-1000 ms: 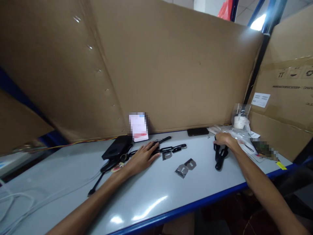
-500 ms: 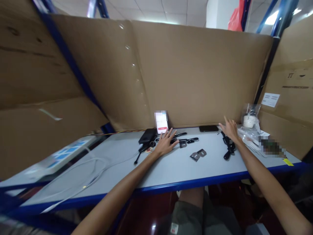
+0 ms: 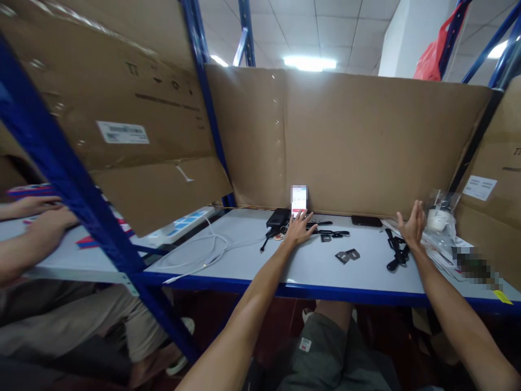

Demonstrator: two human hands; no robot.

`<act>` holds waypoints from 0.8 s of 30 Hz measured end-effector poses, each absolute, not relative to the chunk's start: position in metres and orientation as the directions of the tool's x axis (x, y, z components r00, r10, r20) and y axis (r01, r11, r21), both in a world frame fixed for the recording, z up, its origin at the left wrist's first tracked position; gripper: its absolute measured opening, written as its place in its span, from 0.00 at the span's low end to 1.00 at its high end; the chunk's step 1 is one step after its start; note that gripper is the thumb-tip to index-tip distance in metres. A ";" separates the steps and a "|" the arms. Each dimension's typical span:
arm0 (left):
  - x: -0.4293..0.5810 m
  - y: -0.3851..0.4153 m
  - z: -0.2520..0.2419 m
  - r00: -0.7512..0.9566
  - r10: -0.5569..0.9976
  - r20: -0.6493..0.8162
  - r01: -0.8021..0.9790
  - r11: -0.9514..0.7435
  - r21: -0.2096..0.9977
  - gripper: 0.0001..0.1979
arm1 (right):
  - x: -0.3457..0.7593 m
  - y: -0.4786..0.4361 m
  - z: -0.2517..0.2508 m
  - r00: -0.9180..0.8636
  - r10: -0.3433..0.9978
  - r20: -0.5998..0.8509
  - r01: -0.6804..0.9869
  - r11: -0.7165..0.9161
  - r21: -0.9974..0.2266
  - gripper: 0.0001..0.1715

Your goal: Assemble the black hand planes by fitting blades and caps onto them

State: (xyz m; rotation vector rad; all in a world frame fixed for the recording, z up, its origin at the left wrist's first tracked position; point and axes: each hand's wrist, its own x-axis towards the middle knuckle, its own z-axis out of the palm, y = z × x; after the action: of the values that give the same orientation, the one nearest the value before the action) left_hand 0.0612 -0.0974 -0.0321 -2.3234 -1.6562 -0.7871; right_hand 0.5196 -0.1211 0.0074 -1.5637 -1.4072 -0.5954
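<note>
My left hand (image 3: 299,229) is spread over the table just below an upright phone (image 3: 299,200) with a lit screen. Slim black-handled items (image 3: 340,233) lie beside its fingers, and a black box-shaped item (image 3: 278,218) is to its left. My right hand (image 3: 414,225) is raised with thumb and fingers apart, holding nothing. Left of it lies a cluster of black-handled items (image 3: 396,251), whose kind I cannot make out. Two small flat grey pieces with cut-outs (image 3: 347,256) lie between the hands.
White cables (image 3: 220,247) and a power strip (image 3: 181,225) lie on the left. A dark flat phone-like slab (image 3: 366,221) is at the back. Plastic bags (image 3: 442,220) stand on the right. Cardboard walls (image 3: 378,141) enclose the table; another person's hands (image 3: 49,214) are beyond the left post.
The view has turned left, so the table's things appear farther right and another person's arms show at left. My right hand's fingers now point more upward. My left hand stays near the phone.
</note>
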 end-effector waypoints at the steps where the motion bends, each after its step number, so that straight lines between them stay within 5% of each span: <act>1: 0.061 -0.097 -0.032 0.232 0.823 0.519 0.921 -0.357 0.154 0.32 | 0.525 -0.124 0.013 0.257 0.473 0.843 0.939 0.085 -0.334 0.51; 8: 0.063 -0.095 -0.031 0.210 0.818 0.535 0.925 -0.343 0.161 0.30 | 0.499 -0.220 0.058 0.415 0.036 0.909 0.891 0.185 -0.414 0.46; 13: 0.066 -0.097 -0.028 0.208 0.808 0.551 0.922 -0.349 0.165 0.28 | 0.428 -0.324 0.024 0.502 -0.092 0.860 0.853 0.217 -0.475 0.34; 21: 0.069 -0.102 -0.023 0.200 0.794 0.574 0.922 -0.352 0.164 0.25 | 0.380 -0.392 -0.122 0.596 0.502 0.626 0.661 0.136 -0.738 0.26; 24: 0.070 -0.103 -0.022 0.202 0.789 0.580 0.924 -0.350 0.155 0.22 | 0.374 -0.394 -0.161 0.516 0.738 0.436 0.691 -0.058 -0.720 0.36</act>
State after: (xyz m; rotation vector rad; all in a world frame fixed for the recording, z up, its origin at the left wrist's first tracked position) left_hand 0.0698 -0.1029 -0.0216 -2.2487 -1.6379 -0.8650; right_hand 0.3744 -0.3941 -0.1607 -1.7741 -1.1997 0.0593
